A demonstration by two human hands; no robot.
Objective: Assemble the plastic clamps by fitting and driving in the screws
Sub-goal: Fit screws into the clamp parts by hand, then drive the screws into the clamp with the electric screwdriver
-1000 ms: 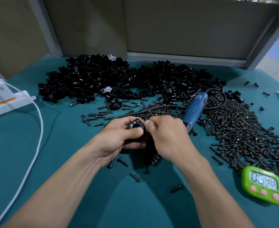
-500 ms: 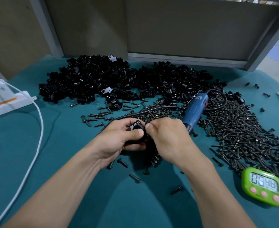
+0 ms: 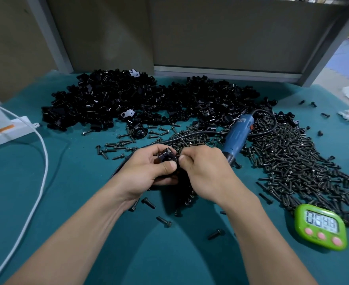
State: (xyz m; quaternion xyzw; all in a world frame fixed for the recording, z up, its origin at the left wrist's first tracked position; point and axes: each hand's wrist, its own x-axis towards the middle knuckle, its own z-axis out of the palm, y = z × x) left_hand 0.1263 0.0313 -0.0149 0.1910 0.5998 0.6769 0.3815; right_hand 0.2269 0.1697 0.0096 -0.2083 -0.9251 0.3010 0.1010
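My left hand [image 3: 149, 169] grips a black plastic clamp [image 3: 166, 155] above the middle of the green table. My right hand [image 3: 204, 171] is right beside it, thumb and forefinger pinched at the clamp's right side; a small dark screw seems to sit between the fingertips, mostly hidden. A blue electric screwdriver [image 3: 236, 138] lies just behind my right hand, its black cord looping toward the clamps. A big heap of black clamp parts [image 3: 138, 99] fills the back of the table. A wide spread of black screws [image 3: 293, 159] lies at the right.
A green digital timer [image 3: 320, 226] sits at the front right. A white cable [image 3: 43, 153] curves down the left side from a white power strip [image 3: 7, 132]. Loose screws [image 3: 163, 221] lie in front of my hands. A grey partition stands behind the table.
Both hands have stayed together at the clamp, with only small finger shifts. The view has tilted slightly.
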